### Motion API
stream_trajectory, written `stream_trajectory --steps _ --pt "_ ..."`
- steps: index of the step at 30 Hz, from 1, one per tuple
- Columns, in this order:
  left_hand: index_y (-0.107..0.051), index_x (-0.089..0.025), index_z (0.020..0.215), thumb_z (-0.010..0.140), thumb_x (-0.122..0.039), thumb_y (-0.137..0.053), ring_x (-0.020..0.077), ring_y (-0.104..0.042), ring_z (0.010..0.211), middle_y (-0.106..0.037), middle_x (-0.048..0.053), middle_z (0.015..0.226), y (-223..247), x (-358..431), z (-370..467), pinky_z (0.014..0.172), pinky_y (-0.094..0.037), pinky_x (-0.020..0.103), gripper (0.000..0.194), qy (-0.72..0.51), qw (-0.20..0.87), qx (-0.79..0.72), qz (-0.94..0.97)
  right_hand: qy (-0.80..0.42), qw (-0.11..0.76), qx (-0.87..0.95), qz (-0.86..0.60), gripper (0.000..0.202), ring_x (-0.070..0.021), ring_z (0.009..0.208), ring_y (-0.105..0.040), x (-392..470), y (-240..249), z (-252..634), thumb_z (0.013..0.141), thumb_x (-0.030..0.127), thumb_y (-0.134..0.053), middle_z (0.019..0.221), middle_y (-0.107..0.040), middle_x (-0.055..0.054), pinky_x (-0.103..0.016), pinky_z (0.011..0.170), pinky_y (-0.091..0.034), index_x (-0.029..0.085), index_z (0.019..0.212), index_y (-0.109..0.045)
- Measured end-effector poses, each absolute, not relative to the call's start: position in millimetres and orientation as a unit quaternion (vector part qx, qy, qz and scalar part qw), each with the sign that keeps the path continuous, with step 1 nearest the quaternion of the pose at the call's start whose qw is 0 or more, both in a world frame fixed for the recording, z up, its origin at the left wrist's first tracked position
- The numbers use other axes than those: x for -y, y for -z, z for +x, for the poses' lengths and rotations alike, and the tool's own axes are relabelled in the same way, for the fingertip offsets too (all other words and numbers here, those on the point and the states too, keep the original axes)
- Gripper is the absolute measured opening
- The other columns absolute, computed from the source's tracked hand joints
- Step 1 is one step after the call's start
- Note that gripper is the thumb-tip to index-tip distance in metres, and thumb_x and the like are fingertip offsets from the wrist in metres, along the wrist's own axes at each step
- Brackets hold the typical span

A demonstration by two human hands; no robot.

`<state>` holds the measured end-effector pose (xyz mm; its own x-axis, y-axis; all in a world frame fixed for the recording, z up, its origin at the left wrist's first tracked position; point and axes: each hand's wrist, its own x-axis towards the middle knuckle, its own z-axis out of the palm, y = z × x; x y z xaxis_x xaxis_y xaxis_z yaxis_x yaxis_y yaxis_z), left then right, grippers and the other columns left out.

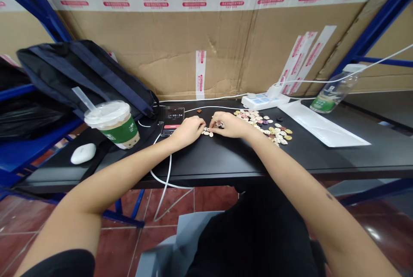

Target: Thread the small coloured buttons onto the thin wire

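My left hand (189, 131) rests on the black tabletop with its fingers bent together at a small group of cream oval pieces (207, 133). These look like beads or buttons; their exact kind is too small to tell. On the other side of the group my right hand (228, 125) is curled, thumb and fingertips drawn in close to the pieces. What either hand pinches is hidden by the fingers. Beyond my right wrist spreads a loose pile of similar pieces (280, 133) in cream, pink, yellow, brown and purple.
A phone (174, 118) showing a timer lies left of my left hand. Further left are a lidded drink cup (112, 124), a white earbud case (83, 153) and a backpack (87, 75). At the right are a power strip (263, 101), white packet (324, 124) and bottle (334, 92).
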<state>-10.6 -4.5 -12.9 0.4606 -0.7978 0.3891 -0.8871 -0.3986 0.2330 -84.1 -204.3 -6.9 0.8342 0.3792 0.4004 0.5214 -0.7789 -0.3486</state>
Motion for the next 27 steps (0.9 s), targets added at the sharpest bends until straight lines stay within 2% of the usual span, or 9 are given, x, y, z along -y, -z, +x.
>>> stream_trajectory --steps 5,8,12,22,27 --pt "-0.071 -0.017 0.092 0.093 -0.020 -0.052 0.0231 -0.063 0.083 -0.066 0.009 0.089 12.5 3.8 -12.4 0.082 -0.051 0.036 0.020 -0.118 0.215 0.509 0.825 0.170 0.242 0.235 -0.926 0.007 -0.0176 0.079 -0.059 204.3 7.3 -84.3 0.083 0.023 -0.067 0.087 -0.066 -0.006 -0.030 0.074 -0.046 0.017 0.084 -0.068" --pt "-0.069 -0.016 0.090 0.091 -0.025 -0.060 0.0224 -0.062 0.079 -0.064 0.007 0.086 12.2 2.6 -12.0 0.080 -0.051 0.036 0.013 -0.112 0.239 0.498 0.826 0.187 0.258 0.223 -0.921 0.006 -0.0167 0.076 -0.060 205.3 5.5 -85.6 0.083 0.022 -0.065 0.085 -0.067 -0.005 -0.029 0.072 -0.047 0.017 0.084 -0.066" --pt "-0.069 -0.017 0.085 0.088 -0.029 -0.066 0.0214 -0.062 0.075 -0.063 0.005 0.081 12.1 2.4 -11.2 0.078 -0.051 0.035 0.012 -0.088 0.250 0.489 0.831 0.189 0.281 0.198 -0.920 0.005 -0.0153 0.072 -0.062 206.0 2.1 -88.0 0.083 0.021 -0.063 0.081 -0.069 -0.004 -0.028 0.070 -0.048 0.017 0.084 -0.066" --pt "-0.069 -0.014 0.095 0.096 -0.020 -0.051 0.0217 -0.065 0.080 -0.069 0.009 0.088 5.4 3.2 -18.4 0.079 -0.050 0.033 0.020 -0.136 0.180 0.502 0.835 0.179 0.305 0.184 -0.917 0.019 -0.0165 0.071 -0.066 206.8 3.8 -86.0 0.082 0.023 -0.063 0.084 -0.074 -0.007 -0.029 0.070 -0.053 0.014 0.094 -0.075" --pt "-0.068 -0.014 0.098 0.097 -0.019 -0.050 0.0185 -0.067 0.072 -0.072 0.006 0.083 2.8 3.4 -23.2 0.072 -0.051 0.029 0.018 -0.109 0.248 0.476 0.836 0.149 0.324 0.179 -0.917 0.023 -0.0161 0.070 -0.068 207.0 1.7 -86.1 0.085 0.024 -0.060 0.081 -0.075 -0.006 -0.028 0.070 -0.055 0.015 0.100 -0.077"
